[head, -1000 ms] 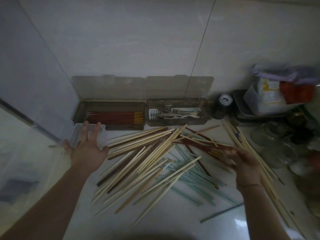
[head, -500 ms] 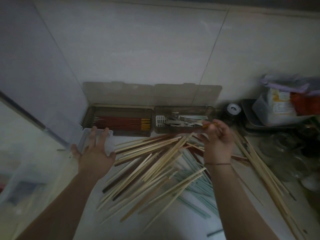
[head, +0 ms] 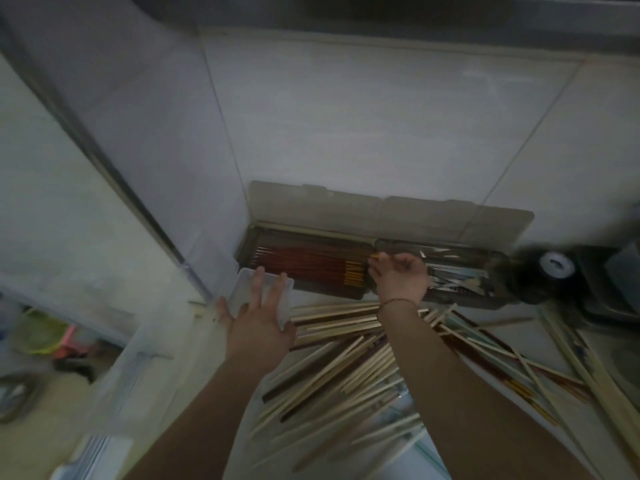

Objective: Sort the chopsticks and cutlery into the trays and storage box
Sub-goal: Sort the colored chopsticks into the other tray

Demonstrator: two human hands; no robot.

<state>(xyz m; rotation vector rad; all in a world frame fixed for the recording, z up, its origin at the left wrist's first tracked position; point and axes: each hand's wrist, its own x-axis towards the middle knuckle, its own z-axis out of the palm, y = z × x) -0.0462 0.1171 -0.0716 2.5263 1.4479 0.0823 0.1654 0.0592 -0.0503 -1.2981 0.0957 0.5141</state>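
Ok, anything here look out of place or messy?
The chopsticks lie loose on the counter, criss-crossed with pale, dark and teal ones mixed, not sorted. The left tray holds only red ones, laid parallel. The right hand is at the divide between the trays. Nothing looks broken or spilled, though the image is dim.

The 2 trays (head: pixel 346 233) at the wall look like smoky, half-clear plastic, with lids (head: pixel 311 209) of the same dull tint. The red chopsticks (head: pixel 304 266) inside have a smooth lacquer look and yellow ends. The pale chopsticks (head: pixel 339 368) on the table (head: pixel 207 327) look like bare, matt wood; some are dark brown. The cutlery (head: pixel 453 278) shines like metal. The small box (head: pixel 242 289) is clear, smooth plastic. The wall tiles (head: pixel 381 116) are glossy.
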